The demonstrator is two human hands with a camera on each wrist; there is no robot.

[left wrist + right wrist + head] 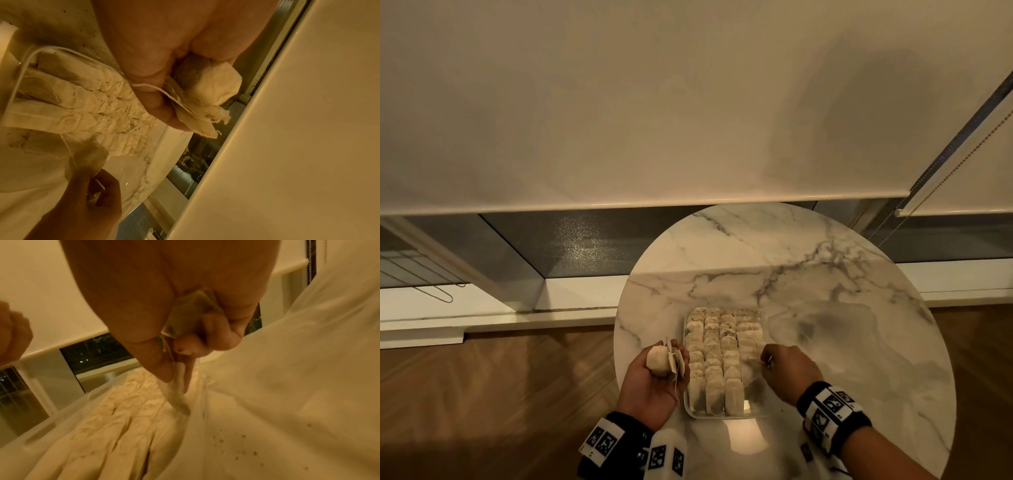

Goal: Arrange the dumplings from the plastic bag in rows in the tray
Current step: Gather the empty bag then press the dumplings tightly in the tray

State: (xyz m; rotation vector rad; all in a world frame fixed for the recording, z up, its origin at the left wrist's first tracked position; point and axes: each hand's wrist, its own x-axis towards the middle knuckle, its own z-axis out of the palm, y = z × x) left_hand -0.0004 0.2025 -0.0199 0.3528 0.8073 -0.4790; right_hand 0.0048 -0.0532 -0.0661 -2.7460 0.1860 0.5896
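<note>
Filling the last row at the tray's [753, 413] right edge, lower centre, we pinch one dumpling [180, 395] in our right hand [787, 371]; our left hand [654, 383] clutches spare dumplings [662, 359]. Next, we judge, seat it upright beside its neighbours.

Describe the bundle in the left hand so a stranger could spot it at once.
Start at the round marble table, then find the clear tray packed with pale pouches. Just left of it, the left hand lies palm up, holding the bundle: the only pouches outside the tray, strings dangling.
</note>
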